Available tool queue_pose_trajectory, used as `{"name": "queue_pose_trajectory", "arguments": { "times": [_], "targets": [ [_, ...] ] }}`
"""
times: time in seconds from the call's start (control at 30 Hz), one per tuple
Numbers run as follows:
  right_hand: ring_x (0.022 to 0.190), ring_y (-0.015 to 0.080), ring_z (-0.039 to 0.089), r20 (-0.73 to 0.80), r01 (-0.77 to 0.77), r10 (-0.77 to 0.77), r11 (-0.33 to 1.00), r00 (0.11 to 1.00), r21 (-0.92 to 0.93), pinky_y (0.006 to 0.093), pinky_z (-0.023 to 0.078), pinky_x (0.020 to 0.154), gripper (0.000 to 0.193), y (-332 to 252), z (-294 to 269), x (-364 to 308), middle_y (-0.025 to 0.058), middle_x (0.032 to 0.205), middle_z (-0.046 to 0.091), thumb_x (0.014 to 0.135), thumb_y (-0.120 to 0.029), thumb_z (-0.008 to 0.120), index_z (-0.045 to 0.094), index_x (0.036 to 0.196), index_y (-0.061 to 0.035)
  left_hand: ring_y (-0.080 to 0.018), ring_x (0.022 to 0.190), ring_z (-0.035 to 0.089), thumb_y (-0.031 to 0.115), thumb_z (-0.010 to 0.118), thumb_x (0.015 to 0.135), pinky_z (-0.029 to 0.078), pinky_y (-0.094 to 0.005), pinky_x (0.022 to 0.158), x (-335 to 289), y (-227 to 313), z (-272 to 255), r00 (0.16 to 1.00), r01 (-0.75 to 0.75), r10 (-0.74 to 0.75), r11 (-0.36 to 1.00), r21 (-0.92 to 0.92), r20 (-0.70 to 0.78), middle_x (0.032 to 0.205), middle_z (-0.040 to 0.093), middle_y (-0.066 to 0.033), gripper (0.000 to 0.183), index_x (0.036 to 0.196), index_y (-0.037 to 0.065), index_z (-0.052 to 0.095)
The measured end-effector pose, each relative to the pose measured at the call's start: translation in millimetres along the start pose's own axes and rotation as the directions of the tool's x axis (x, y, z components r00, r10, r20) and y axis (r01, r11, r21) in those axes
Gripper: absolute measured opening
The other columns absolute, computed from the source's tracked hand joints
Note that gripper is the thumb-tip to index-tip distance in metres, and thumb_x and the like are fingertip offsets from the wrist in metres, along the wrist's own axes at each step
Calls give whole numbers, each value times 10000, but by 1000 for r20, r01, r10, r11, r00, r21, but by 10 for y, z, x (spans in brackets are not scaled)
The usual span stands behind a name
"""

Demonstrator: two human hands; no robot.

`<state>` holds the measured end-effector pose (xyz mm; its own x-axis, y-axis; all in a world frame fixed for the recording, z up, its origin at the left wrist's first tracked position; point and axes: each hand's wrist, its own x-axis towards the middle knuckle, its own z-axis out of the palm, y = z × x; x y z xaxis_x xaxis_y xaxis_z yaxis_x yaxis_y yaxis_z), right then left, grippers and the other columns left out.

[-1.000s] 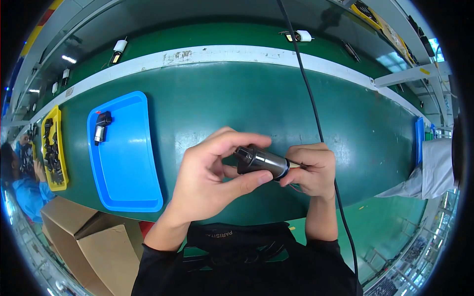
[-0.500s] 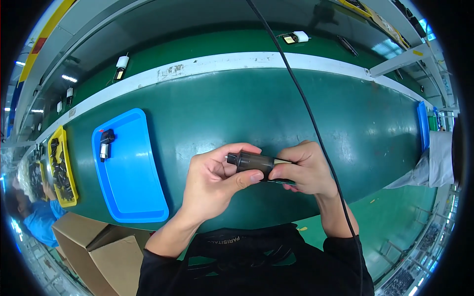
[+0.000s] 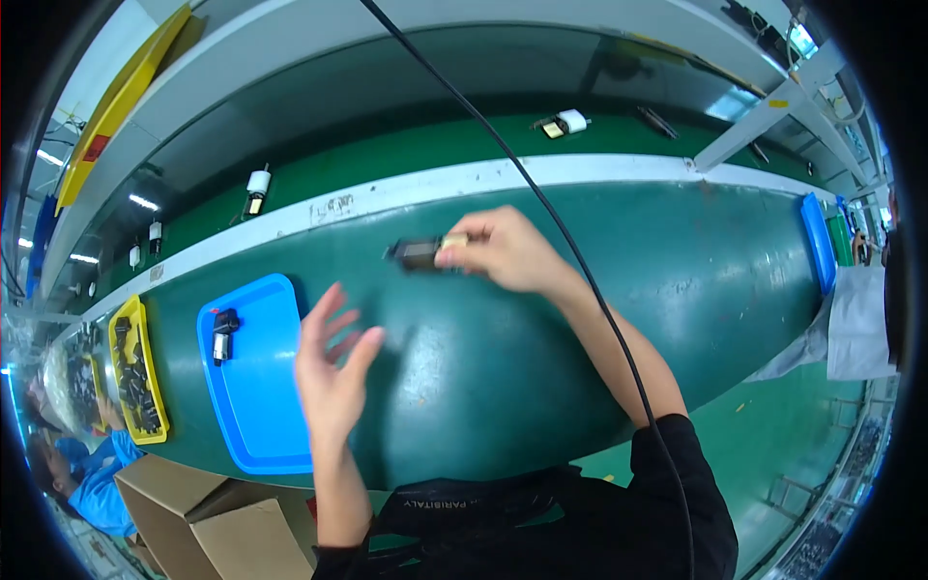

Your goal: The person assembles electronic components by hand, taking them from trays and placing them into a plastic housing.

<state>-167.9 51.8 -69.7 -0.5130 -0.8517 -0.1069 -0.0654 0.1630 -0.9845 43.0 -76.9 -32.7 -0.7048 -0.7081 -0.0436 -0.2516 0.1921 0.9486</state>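
- Head view, far left: the yellow tray held small dark parts.
- Next, the blue tray, a black-and-silver piece lying near its upper end.
- And your left hand, at that tray's right edge: fingers spread wide, gripping nothing!
- Out over the green table, the dark cylindrical device blurred, nearly level.
- Your right hand had it, thumb and bent fingers pinched around its right end.

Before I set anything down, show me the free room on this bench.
Bare green worktop lies between the right forearm and the far-right blue container, and between that forearm and the left hand. The blue tray is free below its black-and-silver part. The yellow tray is crowded with black parts.
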Motion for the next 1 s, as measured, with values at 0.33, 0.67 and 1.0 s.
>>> {"name": "queue_pose_trajectory", "arguments": {
  "times": [0.33, 0.67, 1.0],
  "targets": [
    [778, 367, 642, -664, -472, -330, 500, 671, -726, 471, 496, 652, 503, 104, -1348, 697, 191, 731, 656, 883, -513, 498, 690, 792, -57, -398, 1185, 411, 141, 646, 821, 357, -466, 995, 12, -1019, -1565, 928, 167, 229, 451, 877, -295, 1302, 441, -209, 522, 1309, 72, 474],
    [909, 343, 650, -897, -706, -50, 598, 439, -379, 422, 520, 770, 444, 724, -2283, 610, 185, 946, 673, 777, -418, 638, 661, 953, -11, -447, 941, 513, 420, 649, 814, 421, -488, 797, 74, -1180, -1500, 912, 166, 306, 337, 927, -274, 1051, 515, -284, 600, 1172, -33, 488],
    [942, 135, 573, -593, 173, -115, 984, 797, 42, 294, 505, 774, 240, 270, -1146, -1416, 61, 998, 587, 860, -92, 606, 584, 1086, -13, -391, 959, 559, 354, 573, 875, 471, -454, 837, 350, -1032, -1529, 961, 6, 265, 255, 967, -75, 1102, 571, -242, 497, 1173, -41, 529]
  ]
}}
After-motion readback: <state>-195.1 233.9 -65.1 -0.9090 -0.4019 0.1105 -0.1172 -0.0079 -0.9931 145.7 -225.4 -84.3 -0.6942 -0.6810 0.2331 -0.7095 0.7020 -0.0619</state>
